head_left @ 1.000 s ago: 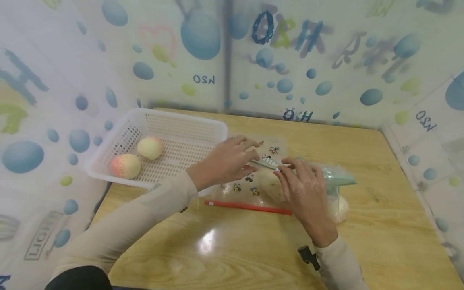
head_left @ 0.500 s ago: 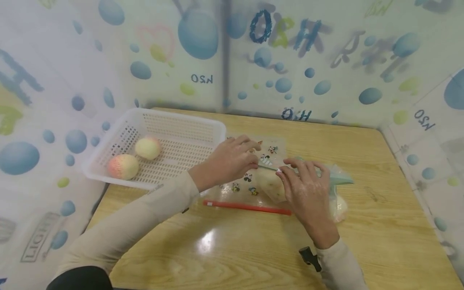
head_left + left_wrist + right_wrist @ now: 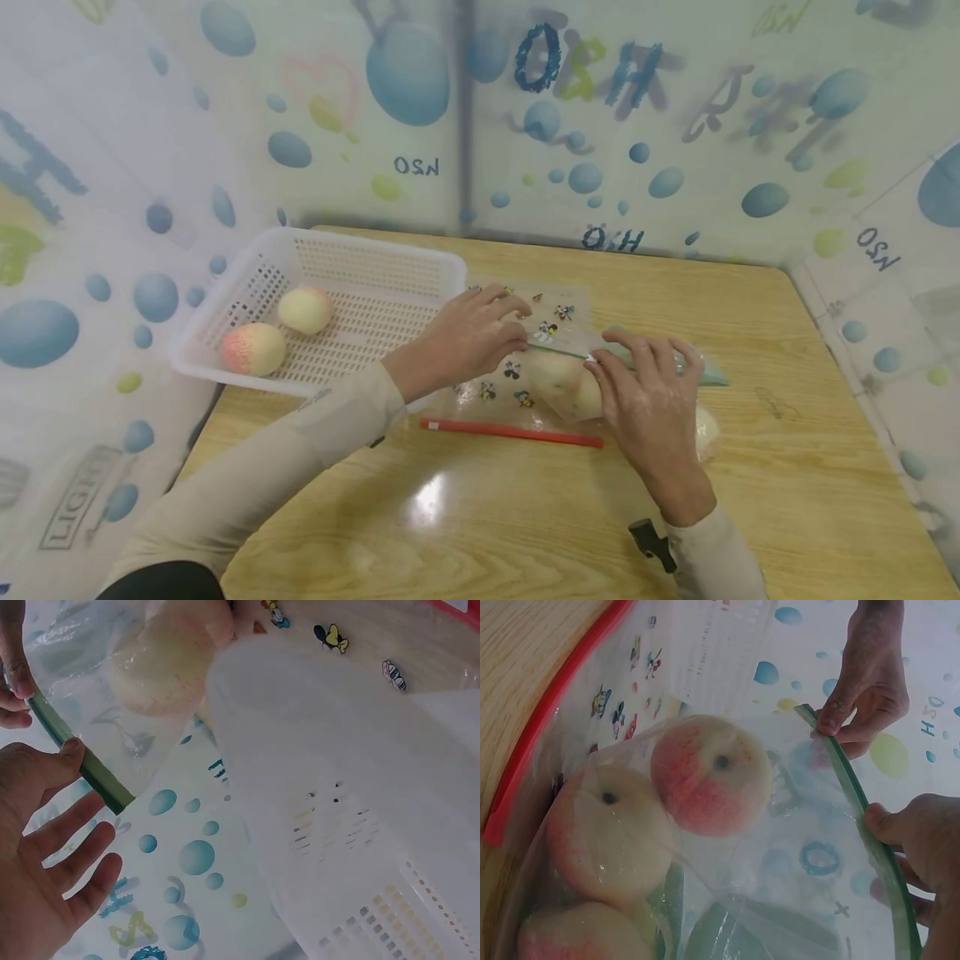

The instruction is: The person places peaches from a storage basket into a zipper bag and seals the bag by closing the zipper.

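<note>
A clear zip bag (image 3: pixel 795 825) with a green zip strip (image 3: pixel 558 350) holds several peaches (image 3: pixel 712 776), seen through the plastic. My left hand (image 3: pixel 476 329) pinches the left end of the strip between thumb and index finger; in the left wrist view its other fingers (image 3: pixel 82 844) spread loosely. My right hand (image 3: pixel 648 408) pinches the strip farther right, where a small white piece (image 3: pixel 590 358) shows at the thumb tip. Part of the bag is hidden behind the right hand. In the right wrist view the strip runs nearly straight between both hands.
A white perforated basket (image 3: pixel 378 242) with two peaches (image 3: pixel 255 350) inside stands left on the wooden table (image 3: pixel 510 517). Under the held bag lies another clear bag (image 3: pixel 480 408) with cartoon prints and a red zip strip (image 3: pixel 510 432). Patterned walls enclose the table's back and sides.
My right hand has slid rightward along the green strip, with the white piece at its thumb. More of the strip and the peaches now shows between the hands. The left hand stays near its place.
</note>
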Demonstrator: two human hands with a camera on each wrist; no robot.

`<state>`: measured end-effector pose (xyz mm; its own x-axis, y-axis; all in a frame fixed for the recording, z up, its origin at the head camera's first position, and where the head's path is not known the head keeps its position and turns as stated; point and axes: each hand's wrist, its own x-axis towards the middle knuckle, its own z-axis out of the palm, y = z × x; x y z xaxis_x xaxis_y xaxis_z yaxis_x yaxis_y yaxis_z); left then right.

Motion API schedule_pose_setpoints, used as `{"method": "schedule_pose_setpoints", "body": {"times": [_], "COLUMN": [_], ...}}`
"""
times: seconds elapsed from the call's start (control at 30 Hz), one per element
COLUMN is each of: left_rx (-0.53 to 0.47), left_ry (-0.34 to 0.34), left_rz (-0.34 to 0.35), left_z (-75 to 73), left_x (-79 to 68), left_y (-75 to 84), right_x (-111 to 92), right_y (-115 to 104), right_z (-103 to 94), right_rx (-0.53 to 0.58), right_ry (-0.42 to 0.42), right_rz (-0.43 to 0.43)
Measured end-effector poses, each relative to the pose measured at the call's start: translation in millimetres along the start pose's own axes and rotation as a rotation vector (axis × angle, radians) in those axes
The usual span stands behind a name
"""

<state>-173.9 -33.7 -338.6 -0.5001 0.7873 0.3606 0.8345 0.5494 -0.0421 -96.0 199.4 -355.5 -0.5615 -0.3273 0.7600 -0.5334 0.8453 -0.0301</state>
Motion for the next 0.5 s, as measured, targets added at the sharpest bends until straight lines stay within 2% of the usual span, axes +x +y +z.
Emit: {"method": "schedule_pose_setpoints", "body": {"times": [0.27, 0.5], "left_rx": [0.017, 0.048], "left_ry": [0.048, 0.046], "left_rz": [0.011, 0.018], "left_z": [4.0, 4.7], "left_x": [-2.1, -1.7], "left_y": [-0.2, 0.0], "right_x": [-0.1, -1.3], "right_y": [0.7, 3.3], "right_z": [-5.2, -8.7], "right_rx": [0.004, 0.006], "right_ry": [0.056, 0.057], "right_rz": [0.008, 0.010]}}
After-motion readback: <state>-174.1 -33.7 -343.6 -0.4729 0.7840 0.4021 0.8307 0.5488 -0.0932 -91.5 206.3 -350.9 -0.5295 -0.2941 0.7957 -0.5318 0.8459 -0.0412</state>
